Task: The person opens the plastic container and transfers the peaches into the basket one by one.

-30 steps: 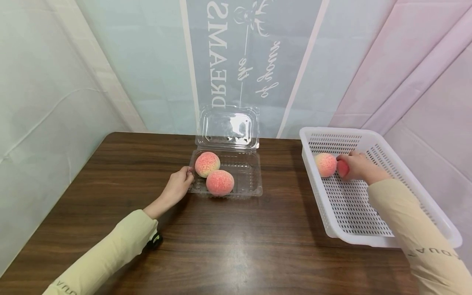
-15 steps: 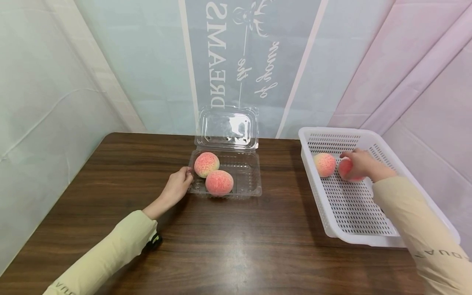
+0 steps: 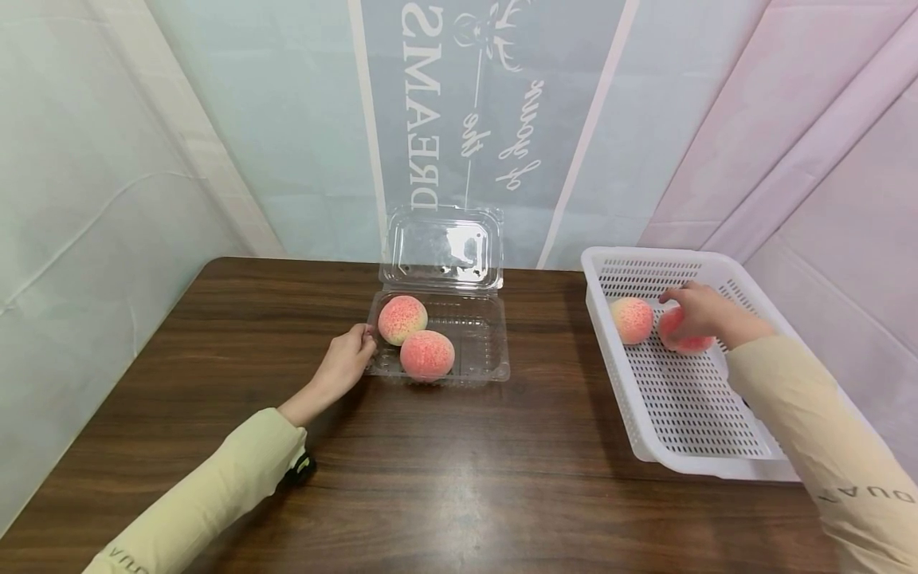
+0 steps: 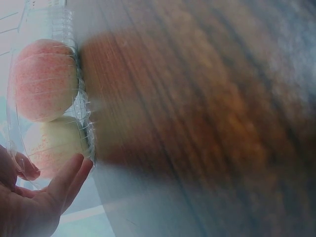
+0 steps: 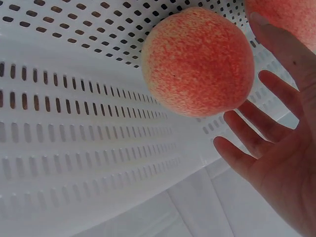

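Dark wood-grain table [image 3: 502, 446]; on it, open clear plastic box [image 3: 476, 339], white slotted basket [image 3: 696, 410] to right.

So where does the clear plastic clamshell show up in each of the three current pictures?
Head: the clear plastic clamshell is near the middle, lid raised.
Left wrist: it runs down the left side, cut off at the top.
Right wrist: not in it.
Landmark shared by head and left wrist: the two peaches inside it.
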Demonstrator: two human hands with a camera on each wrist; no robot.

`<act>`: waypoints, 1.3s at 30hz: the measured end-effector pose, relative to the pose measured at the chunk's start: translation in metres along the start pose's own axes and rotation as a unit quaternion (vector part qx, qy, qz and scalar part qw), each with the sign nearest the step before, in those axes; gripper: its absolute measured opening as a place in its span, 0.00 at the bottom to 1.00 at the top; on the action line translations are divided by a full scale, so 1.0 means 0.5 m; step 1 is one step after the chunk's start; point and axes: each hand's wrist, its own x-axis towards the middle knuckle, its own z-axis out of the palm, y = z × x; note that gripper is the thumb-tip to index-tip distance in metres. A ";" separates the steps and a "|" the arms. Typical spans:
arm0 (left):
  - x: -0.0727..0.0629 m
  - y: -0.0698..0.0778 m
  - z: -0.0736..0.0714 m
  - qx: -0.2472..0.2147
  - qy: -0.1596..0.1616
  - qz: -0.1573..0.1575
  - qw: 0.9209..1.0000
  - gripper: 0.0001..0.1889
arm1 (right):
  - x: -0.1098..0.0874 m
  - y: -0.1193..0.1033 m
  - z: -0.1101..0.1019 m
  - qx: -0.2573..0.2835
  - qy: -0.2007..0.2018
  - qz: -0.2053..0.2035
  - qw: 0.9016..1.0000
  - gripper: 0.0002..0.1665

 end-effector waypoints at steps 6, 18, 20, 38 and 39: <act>-0.001 0.002 0.000 0.000 -0.003 0.000 1.000 0.16 | 0.003 -0.008 -0.007 0.008 -0.010 0.004 1.000 0.31; 0.000 0.002 0.001 -0.002 -0.001 -0.002 1.000 0.16 | 0.004 -0.016 -0.014 0.013 -0.014 0.000 1.000 0.31; 0.000 0.002 0.001 -0.003 -0.002 -0.002 1.000 0.16 | 0.002 -0.018 -0.016 0.011 -0.015 0.000 1.000 0.31; 0.000 -0.001 0.002 -0.016 -0.003 -0.003 1.000 0.15 | -0.005 -0.033 -0.029 0.004 -0.001 -0.028 1.000 0.31; 0.000 -0.001 0.002 -0.017 -0.003 -0.003 1.000 0.16 | -0.006 -0.034 -0.030 0.004 -0.001 -0.030 1.000 0.31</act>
